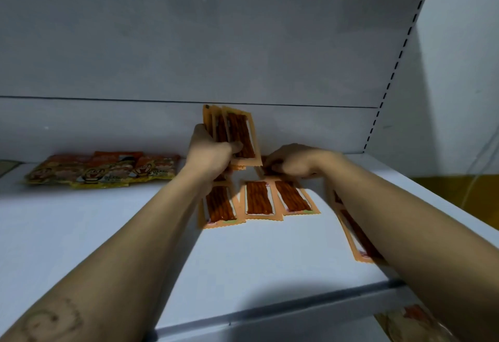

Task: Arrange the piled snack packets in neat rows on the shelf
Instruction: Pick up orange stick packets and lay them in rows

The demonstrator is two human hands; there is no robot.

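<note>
Three orange packets (239,136) fan upright in the left grip (210,152); right grip (294,162) pinches a flat packet (266,171).

Shelf (81,233) left bare — yellow packets (102,171) behind.

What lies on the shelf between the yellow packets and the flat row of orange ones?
Bare shelf, in the head view; only the left forearm crosses above it.

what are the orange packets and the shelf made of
The orange packets: probably thin plastic film, given clear windows showing the sticks and zigzag crimped ends. The shelf: looks like white painted metal, smooth and matte, but that is uncertain.
</note>
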